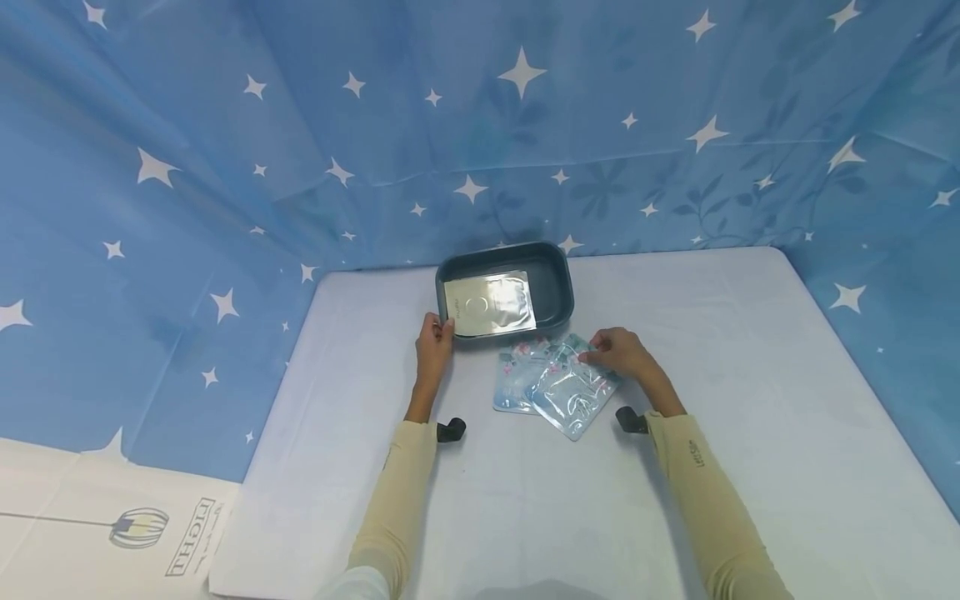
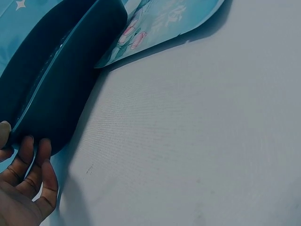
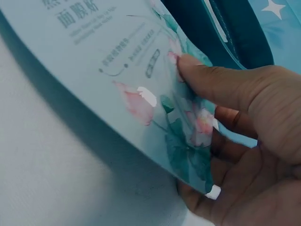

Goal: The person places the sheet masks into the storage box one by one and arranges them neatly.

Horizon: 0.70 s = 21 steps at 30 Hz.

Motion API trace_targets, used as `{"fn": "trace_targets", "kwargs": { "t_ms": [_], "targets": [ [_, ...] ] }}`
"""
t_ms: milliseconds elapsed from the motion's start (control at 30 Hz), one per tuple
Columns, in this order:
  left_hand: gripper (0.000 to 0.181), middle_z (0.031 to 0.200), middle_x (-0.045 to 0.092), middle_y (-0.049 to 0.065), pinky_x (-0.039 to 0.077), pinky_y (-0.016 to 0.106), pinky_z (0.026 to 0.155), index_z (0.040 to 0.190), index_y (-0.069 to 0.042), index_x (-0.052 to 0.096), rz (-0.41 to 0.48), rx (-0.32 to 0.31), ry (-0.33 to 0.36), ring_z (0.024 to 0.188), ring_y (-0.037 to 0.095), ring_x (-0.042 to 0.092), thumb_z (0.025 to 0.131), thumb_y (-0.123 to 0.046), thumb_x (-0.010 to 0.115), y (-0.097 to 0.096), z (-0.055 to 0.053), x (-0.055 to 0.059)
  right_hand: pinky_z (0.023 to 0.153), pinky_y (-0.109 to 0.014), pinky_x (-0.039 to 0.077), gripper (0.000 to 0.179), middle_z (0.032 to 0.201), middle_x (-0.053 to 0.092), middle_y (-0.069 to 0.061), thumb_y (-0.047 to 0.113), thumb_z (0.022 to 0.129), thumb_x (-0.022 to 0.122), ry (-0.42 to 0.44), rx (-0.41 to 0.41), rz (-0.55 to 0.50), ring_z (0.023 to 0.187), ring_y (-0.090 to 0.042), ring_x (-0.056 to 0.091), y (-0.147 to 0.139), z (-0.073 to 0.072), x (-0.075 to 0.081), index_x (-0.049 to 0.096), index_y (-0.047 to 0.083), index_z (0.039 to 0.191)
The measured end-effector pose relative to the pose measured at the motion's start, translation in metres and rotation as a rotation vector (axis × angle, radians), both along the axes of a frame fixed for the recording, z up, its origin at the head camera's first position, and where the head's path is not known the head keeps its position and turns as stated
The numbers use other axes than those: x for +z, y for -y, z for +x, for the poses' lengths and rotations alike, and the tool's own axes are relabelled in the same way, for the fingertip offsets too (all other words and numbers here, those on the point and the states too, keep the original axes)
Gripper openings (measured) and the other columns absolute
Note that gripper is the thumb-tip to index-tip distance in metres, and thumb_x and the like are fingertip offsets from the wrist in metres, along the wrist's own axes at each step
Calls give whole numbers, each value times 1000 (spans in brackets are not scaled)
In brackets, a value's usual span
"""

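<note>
A dark blue-grey plastic tub [image 1: 553, 287] stands at the back of the table. My left hand [image 1: 433, 350] grips its near left corner, with the thumb at the rim and the fingers [image 2: 34, 160] against the outer wall. Inside the tub lies a shiny silvery packet [image 1: 491, 302]. My right hand [image 1: 624, 352] pinches the far right corner of a pale blue face mask packet [image 3: 127, 103] printed with pink flowers, thumb on the printed face. That packet tilts up and casts a shadow. A second floral packet [image 1: 513, 385] lies partly under it, just in front of the tub.
The table [image 1: 495, 517] has a white cover with rounded corners. A blue curtain with white stars [image 1: 390, 150] hangs right behind the tub and along both sides. Black wrist devices [image 1: 452, 430] stick out by the sleeves.
</note>
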State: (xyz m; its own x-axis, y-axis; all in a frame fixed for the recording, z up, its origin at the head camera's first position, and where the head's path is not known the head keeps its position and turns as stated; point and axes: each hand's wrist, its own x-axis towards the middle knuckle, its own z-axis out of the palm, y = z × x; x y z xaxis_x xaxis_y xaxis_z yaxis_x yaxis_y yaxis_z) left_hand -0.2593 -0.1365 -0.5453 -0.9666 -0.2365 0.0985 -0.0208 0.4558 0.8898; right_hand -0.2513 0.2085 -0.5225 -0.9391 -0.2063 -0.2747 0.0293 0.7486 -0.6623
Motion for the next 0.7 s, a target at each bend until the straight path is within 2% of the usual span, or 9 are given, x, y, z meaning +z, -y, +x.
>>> {"fn": "trace_targets", "kwargs": {
  "t_ms": [233, 433, 567, 700],
  "targets": [
    [21, 71, 52, 1, 37, 23, 57, 99, -10, 45, -2, -6, 20, 62, 13, 46, 102, -29, 52, 1, 0, 0, 72, -34, 46, 31, 99, 69, -19, 32, 91, 68, 7, 12, -64, 86, -27, 60, 0, 1, 0, 60, 3, 99],
    [21, 71, 51, 1, 37, 24, 57, 99, -9, 45, 4, -10, 4, 63, 14, 46, 102, -29, 52, 1, 0, 0, 67, -28, 45, 43, 97, 68, -18, 42, 92, 64, 30, 1, -121, 80, -21, 61, -2, 2, 5, 57, 2, 106],
    [20, 71, 50, 0, 37, 24, 57, 100, -10, 46, 6, -8, 6, 63, 14, 45, 102, -29, 52, 1, 1, 0, 75, -33, 49, 50, 102, 68, -19, 45, 92, 63, 76, -4, -136, 87, -24, 64, -3, 2, 3, 56, 0, 114],
    [20, 71, 49, 0, 37, 24, 57, 99, -9, 46, 4, -4, 9, 63, 14, 45, 102, -28, 52, 0, 2, 0, 81, -36, 50, 58, 110, 66, -21, 43, 89, 69, 118, -2, -130, 91, -25, 64, -4, 1, -2, 54, -1, 124]
  ]
}}
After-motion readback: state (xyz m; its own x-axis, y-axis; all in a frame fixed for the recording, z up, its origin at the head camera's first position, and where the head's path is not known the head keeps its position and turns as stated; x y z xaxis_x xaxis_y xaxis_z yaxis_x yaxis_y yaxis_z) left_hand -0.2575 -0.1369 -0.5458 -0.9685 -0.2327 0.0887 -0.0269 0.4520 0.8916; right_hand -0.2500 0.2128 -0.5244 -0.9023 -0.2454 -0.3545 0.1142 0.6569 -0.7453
